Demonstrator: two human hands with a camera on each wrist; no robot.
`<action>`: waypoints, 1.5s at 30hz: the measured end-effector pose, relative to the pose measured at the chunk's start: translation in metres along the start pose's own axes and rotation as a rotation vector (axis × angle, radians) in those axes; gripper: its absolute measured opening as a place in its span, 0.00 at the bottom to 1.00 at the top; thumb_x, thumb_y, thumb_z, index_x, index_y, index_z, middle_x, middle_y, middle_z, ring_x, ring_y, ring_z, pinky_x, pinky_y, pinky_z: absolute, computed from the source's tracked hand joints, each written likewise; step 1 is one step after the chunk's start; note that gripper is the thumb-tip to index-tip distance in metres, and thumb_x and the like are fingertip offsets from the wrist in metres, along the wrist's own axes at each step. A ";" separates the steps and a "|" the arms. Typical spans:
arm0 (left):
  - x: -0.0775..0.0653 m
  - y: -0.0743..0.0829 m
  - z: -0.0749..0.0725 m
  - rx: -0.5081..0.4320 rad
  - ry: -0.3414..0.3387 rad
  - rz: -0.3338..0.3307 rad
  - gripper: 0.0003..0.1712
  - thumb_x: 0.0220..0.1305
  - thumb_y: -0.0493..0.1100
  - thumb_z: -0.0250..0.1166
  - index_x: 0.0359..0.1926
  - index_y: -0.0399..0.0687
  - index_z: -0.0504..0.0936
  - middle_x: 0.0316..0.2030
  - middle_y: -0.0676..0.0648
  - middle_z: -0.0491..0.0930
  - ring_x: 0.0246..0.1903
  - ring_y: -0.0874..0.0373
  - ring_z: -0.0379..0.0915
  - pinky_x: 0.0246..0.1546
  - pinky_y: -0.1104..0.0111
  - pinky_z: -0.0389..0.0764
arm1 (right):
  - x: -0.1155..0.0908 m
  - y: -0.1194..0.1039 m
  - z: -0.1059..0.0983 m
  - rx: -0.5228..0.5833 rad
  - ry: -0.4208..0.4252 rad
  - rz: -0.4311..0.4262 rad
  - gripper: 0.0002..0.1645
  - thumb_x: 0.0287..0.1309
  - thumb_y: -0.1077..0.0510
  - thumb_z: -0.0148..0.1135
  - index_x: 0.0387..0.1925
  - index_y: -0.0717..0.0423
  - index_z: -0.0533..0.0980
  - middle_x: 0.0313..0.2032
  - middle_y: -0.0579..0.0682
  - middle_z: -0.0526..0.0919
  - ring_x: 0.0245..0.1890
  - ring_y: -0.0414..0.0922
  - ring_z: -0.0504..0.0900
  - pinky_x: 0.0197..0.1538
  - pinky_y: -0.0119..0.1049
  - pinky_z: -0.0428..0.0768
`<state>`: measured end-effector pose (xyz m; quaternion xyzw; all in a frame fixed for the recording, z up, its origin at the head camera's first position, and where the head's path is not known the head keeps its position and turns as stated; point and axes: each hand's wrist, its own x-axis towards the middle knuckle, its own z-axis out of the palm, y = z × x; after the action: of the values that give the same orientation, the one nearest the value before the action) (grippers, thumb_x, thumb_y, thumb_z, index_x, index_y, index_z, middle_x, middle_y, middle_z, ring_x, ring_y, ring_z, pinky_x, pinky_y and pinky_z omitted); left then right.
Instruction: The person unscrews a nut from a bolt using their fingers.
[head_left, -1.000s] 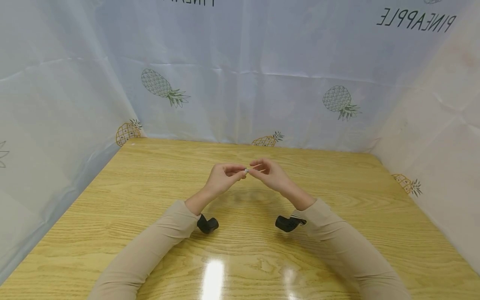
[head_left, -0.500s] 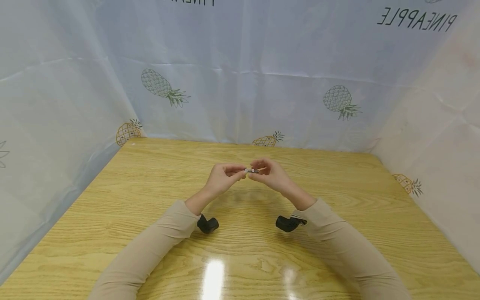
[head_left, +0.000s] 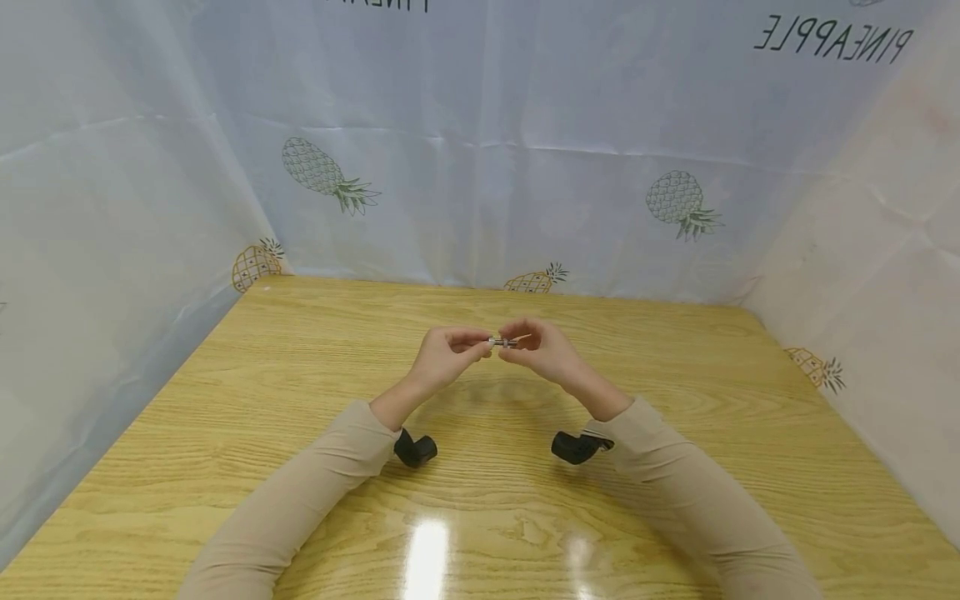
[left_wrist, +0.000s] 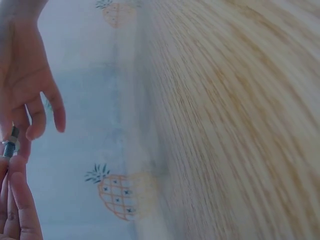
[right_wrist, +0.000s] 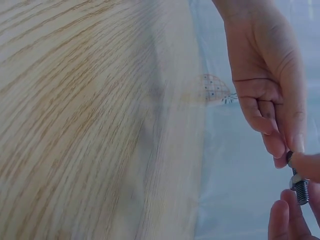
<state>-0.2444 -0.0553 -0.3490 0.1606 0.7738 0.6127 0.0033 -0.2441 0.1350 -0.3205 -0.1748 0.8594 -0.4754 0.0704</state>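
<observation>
A small metal bolt [head_left: 497, 342] lies about level between the two hands, held up above the table. The left hand [head_left: 448, 354] pinches its head end between thumb and fingertips. Partway along the threaded shank is a nut [right_wrist: 296, 182], with bare thread past it. The right hand [head_left: 546, 350] has its thumb and index finger curled around the nut; its other fingers stand loosely bent. In the right wrist view a fingertip meets the nut's edge. The bolt's head is largely hidden by the left fingertips. In the left wrist view the bolt shows only at the left edge.
A wood-grain table [head_left: 315, 417] lies beneath the hands. White curtains [head_left: 480, 208] printed with pineapples hang at the back and both sides. Black curved pieces [head_left: 574, 447] stick out under each sleeve cuff.
A second ago the right fingertips covered most of the bolt. They then parted and exposed the shank and nut; now they are slightly closer around the nut. The left hand stays still.
</observation>
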 end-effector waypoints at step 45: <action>-0.001 0.002 -0.001 0.001 0.005 -0.012 0.15 0.62 0.41 0.63 0.47 0.38 0.82 0.43 0.37 0.84 0.41 0.48 0.83 0.45 0.60 0.83 | 0.002 0.001 0.000 -0.015 -0.023 0.041 0.18 0.65 0.53 0.55 0.51 0.59 0.75 0.47 0.60 0.81 0.48 0.57 0.79 0.52 0.49 0.78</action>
<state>-0.2429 -0.0567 -0.3472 0.1545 0.7751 0.6127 0.0048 -0.2462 0.1348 -0.3216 -0.1633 0.8654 -0.4654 0.0885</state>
